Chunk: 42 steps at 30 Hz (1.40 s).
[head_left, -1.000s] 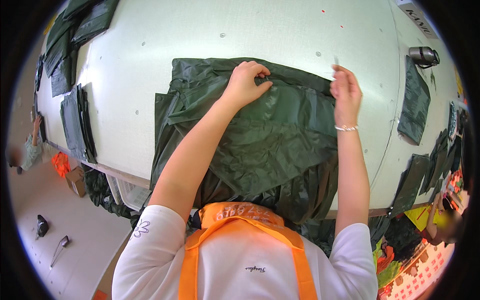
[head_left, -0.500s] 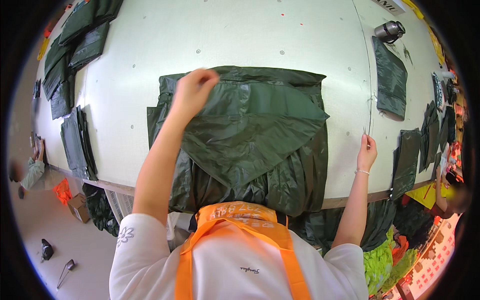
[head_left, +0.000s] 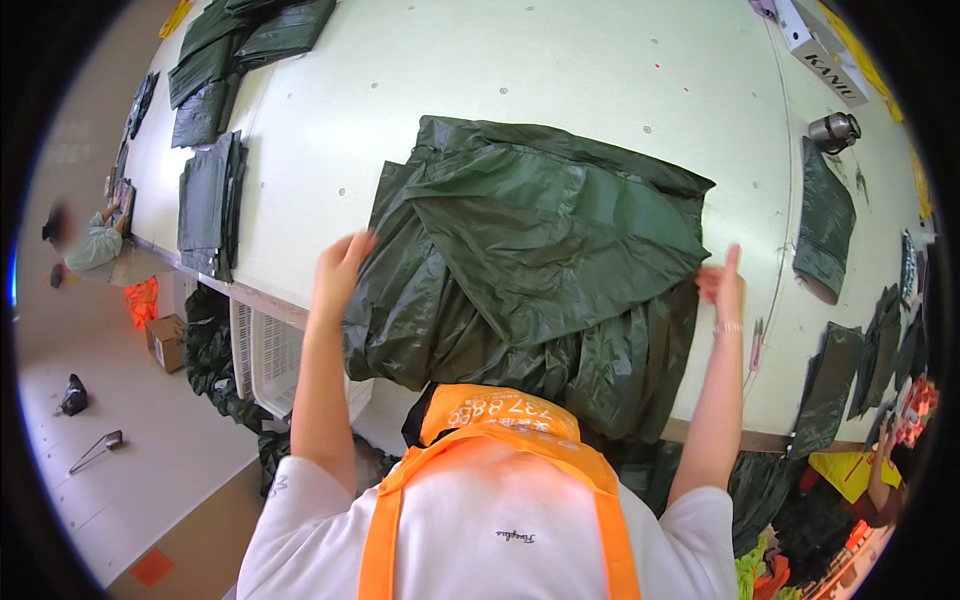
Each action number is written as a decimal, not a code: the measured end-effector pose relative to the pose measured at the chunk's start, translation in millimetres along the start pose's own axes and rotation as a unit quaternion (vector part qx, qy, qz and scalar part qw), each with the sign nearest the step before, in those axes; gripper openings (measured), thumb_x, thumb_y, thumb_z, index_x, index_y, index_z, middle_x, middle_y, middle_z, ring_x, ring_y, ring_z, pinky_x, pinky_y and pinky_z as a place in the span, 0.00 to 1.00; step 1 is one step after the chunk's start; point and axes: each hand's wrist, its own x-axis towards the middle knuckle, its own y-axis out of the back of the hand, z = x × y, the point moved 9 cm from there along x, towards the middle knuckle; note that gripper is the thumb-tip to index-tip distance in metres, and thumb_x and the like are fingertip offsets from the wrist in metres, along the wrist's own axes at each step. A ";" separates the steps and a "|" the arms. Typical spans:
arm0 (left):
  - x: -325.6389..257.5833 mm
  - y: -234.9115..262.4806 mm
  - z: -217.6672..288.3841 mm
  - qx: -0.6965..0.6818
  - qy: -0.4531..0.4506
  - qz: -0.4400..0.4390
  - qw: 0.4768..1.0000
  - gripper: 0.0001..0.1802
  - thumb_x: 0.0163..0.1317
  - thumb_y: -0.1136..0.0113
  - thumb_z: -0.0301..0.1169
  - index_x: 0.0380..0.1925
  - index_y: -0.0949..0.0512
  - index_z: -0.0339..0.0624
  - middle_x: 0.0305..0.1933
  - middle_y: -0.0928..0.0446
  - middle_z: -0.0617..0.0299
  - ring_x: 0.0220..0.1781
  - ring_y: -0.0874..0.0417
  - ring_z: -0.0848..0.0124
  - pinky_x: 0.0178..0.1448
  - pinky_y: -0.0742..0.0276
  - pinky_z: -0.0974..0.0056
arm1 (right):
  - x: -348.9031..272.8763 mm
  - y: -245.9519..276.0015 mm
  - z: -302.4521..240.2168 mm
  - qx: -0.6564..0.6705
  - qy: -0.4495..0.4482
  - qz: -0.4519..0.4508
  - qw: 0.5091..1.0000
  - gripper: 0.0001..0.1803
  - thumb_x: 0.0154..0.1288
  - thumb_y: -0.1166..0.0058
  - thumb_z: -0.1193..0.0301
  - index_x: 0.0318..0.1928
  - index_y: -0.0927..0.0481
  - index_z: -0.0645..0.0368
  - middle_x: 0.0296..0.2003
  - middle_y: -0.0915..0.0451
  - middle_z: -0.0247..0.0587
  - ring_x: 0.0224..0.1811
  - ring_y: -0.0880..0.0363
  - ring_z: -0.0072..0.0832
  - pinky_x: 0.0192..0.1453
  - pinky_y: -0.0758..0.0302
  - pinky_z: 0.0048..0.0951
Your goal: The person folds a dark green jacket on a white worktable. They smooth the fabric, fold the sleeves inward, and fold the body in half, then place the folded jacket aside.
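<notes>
Head view: you stand at a white table point(head_left: 590, 95), with one dark green garment point(head_left: 560, 240) spread between your two hands. Writing shows on three things. Bold dark capitals mark the side of one white box point(head_left: 815, 50), well beyond your right fingers and off to their right. White characters and figures run across your orange apron point(head_left: 505, 415), nearer your body than either set of fingers, and one small dark script line sits on the chest of your white shirt point(head_left: 480, 540).

Your left hand point(head_left: 338, 270) is at the garment's left edge, thumb and fingers close together; you cannot tell from this whether they pinch the cloth. Your right hand point(head_left: 725, 290) is at the opposite edge, thumb up and the other fingers curled toward the cloth; whether they grip it cannot be told either.

Just right of your right fingers, and a little nearer you, lies one pair of pink-handled snips point(head_left: 757, 347). Farther right come one folded dark piece point(head_left: 826, 225), one metal flask point(head_left: 834, 132) at its far end and, nearer you, another folded piece point(head_left: 828, 385). Left of your left fingers lies one folded stack point(head_left: 208, 205), its layers too tight to count. Two other people show: one far left point(head_left: 95, 245), one far right point(head_left: 880, 485).
</notes>
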 end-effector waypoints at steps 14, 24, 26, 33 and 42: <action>72.9 -85.0 18.3 -0.275 -0.014 0.066 0.959 0.21 0.59 0.46 0.22 0.54 0.27 0.41 0.47 0.22 0.57 0.43 0.22 0.71 0.41 0.26 0.70 | -20.0 0.5 -34.2 0.061 0.273 0.226 0.933 0.25 0.51 0.41 0.84 0.52 0.25 0.56 0.42 0.26 0.36 0.36 0.29 0.23 0.43 0.28 0.24; 104.6 -87.6 -27.2 -0.349 0.195 -0.144 0.905 0.12 0.63 0.51 0.25 0.45 0.26 0.34 0.40 0.21 0.63 0.32 0.23 0.77 0.28 0.31 0.77 | 14.0 0.9 2.6 -0.020 0.144 0.194 0.970 0.30 0.46 0.31 0.74 0.52 0.27 0.57 0.40 0.25 0.41 0.36 0.25 0.29 0.43 0.26 0.27; 107.2 -79.8 -12.9 -0.259 0.164 -0.164 0.938 0.02 0.56 0.47 0.24 0.29 0.25 0.38 0.28 0.21 0.63 0.26 0.22 0.71 0.26 0.30 0.70 | 24.6 4.4 10.7 -0.016 0.123 0.149 0.981 0.31 0.45 0.30 0.72 0.52 0.28 0.57 0.34 0.22 0.39 0.36 0.24 0.29 0.43 0.25 0.29; 122.8 -68.7 38.1 0.229 -0.104 0.036 0.967 0.08 0.45 0.40 0.30 0.19 0.26 0.37 0.15 0.29 0.58 0.20 0.28 0.68 0.27 0.31 0.60 | -2.8 13.6 -63.4 -0.272 0.298 0.261 0.877 0.24 0.50 0.33 0.67 0.48 0.25 0.59 0.42 0.24 0.48 0.47 0.26 0.42 0.54 0.29 0.37; 70.6 -76.2 10.9 -0.058 -0.022 0.043 0.997 0.39 0.52 0.32 0.43 0.57 0.33 0.25 0.32 0.21 0.58 0.25 0.23 0.75 0.28 0.27 0.71 | -137.3 -177.2 -36.4 -0.416 0.441 -0.076 0.792 0.27 0.64 0.49 0.58 0.61 0.31 0.54 0.68 0.41 0.44 0.71 0.48 0.46 0.72 0.53 0.52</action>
